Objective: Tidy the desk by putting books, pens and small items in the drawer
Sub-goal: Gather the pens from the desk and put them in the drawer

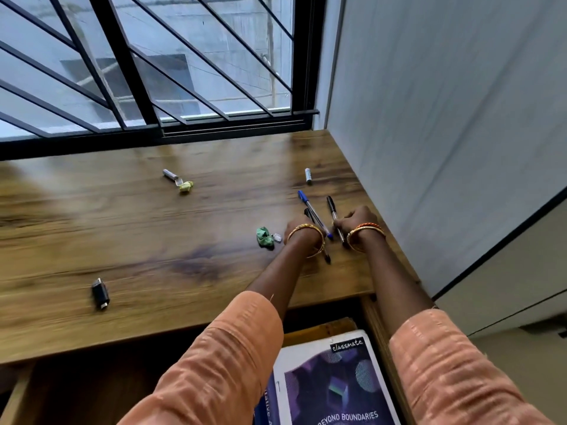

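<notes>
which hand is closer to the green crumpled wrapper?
Left. The left hand sits just right of the green crumpled wrapper, almost beside it. The right hand is farther right, past the pens, fingers on a black pen.

Notebook [334, 384] cut off by bottom edge (desk [153, 240] left side blurred).

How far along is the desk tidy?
Done: a notebook lies in the open drawer. In hand: left hand and right hand are on the pens. Left: marker, green wad, tube, yellow wad, black stick.
</notes>
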